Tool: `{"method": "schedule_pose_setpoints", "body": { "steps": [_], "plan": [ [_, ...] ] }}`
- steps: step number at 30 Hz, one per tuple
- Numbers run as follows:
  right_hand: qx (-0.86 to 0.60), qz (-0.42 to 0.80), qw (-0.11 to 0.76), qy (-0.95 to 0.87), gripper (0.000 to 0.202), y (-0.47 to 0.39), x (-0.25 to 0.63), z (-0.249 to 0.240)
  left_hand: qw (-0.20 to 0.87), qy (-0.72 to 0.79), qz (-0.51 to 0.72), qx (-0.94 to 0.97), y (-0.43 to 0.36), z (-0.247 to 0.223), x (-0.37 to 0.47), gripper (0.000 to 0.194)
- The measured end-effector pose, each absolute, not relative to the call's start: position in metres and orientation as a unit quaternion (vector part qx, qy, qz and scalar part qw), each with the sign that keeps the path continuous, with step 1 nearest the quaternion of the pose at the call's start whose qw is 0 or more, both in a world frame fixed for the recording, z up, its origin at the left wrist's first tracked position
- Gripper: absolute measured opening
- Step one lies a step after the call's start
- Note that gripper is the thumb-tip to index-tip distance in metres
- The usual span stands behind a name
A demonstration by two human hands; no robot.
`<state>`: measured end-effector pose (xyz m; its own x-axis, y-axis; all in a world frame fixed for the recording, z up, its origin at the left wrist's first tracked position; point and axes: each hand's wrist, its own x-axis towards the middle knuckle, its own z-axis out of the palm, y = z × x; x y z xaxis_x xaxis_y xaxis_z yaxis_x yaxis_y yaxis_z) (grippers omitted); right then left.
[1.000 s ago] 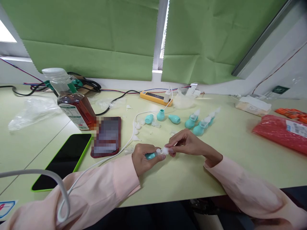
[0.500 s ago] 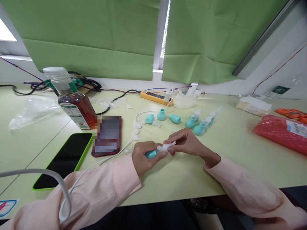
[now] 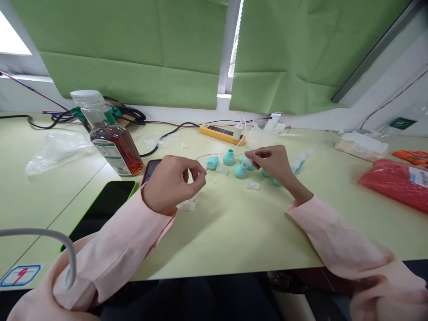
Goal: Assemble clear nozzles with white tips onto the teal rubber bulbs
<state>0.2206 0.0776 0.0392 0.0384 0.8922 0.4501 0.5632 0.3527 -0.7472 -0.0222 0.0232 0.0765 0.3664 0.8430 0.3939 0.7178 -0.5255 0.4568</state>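
Note:
My left hand (image 3: pixel 175 183) is raised above the table with thumb and forefinger pinched together; whatever lies between them is too small to make out. Below it lie small clear plastic pieces (image 3: pixel 187 204). Fingers of my right hand (image 3: pixel 271 166) pinch at the translucent tip of a teal bulb syringe (image 3: pixel 240 171), which rests on the table. Two teal bulbs, one on its side (image 3: pixel 212 162) and one upright (image 3: pixel 228 157), sit left of it. Further bulbs with translucent tips (image 3: pixel 297 166) are partly hidden behind my right hand. A clear plastic piece (image 3: pixel 253 186) lies just in front.
On the left stand a bottle of amber liquid (image 3: pixel 115 149), a green-edged phone (image 3: pixel 100 211) and a red-cased phone (image 3: pixel 151 169), partly covered. A yellow power strip (image 3: pixel 220 133) lies at the back. Right are a tissue pack (image 3: pixel 361 146) and a red plastic package (image 3: pixel 394 183).
The hands have parted. The teal bulb that my left hand held now stands on the table at my right fingertips. My left hand has moved left and up, over the small parts.

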Motion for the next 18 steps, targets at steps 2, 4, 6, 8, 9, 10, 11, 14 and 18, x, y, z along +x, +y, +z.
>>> {"method": "schedule_pose_setpoints", "body": {
  "steps": [2, 4, 6, 8, 9, 10, 11, 14, 18],
  "plan": [
    [-0.547, 0.16, 0.465, -0.678, 0.024, 0.088, 0.221, 0.036, 0.089, 0.466, 0.117, 0.873, 0.026, 0.079, -0.027, 0.014],
    [-0.546, 0.144, 0.464, -0.683, 0.026, 0.095, 0.221, 0.034, 0.087, 0.438, -0.029, 0.894, 0.028, 0.077, -0.03, 0.02],
    [-0.541, 0.126, 0.459, -0.693, 0.028, 0.1, 0.22, 0.033, 0.083, 0.426, -0.11, 0.894, 0.029, 0.07, -0.029, 0.029],
    [-0.539, 0.102, 0.453, -0.702, 0.029, 0.102, 0.218, 0.032, 0.067, 0.432, -0.143, 0.888, 0.03, 0.062, -0.027, 0.032],
    [-0.54, 0.089, 0.451, -0.706, 0.029, 0.102, 0.218, 0.031, 0.058, 0.437, -0.148, 0.885, 0.031, 0.058, -0.025, 0.029],
    [-0.54, 0.077, 0.45, -0.708, 0.029, 0.102, 0.218, 0.03, 0.048, 0.44, -0.15, 0.884, 0.031, 0.055, -0.024, 0.026],
    [-0.539, 0.069, 0.448, -0.709, 0.029, 0.101, 0.218, 0.029, 0.038, 0.44, -0.149, 0.885, 0.031, 0.052, -0.023, 0.022],
    [-0.54, 0.062, 0.441, -0.714, 0.031, 0.098, 0.22, 0.026, 0.013, 0.434, -0.135, 0.89, 0.03, 0.048, -0.023, 0.018],
    [-0.546, 0.022, 0.453, -0.705, 0.043, 0.085, 0.222, 0.027, 0.007, 0.427, -0.037, 0.903, 0.029, 0.051, -0.024, 0.021]
  ]
}}
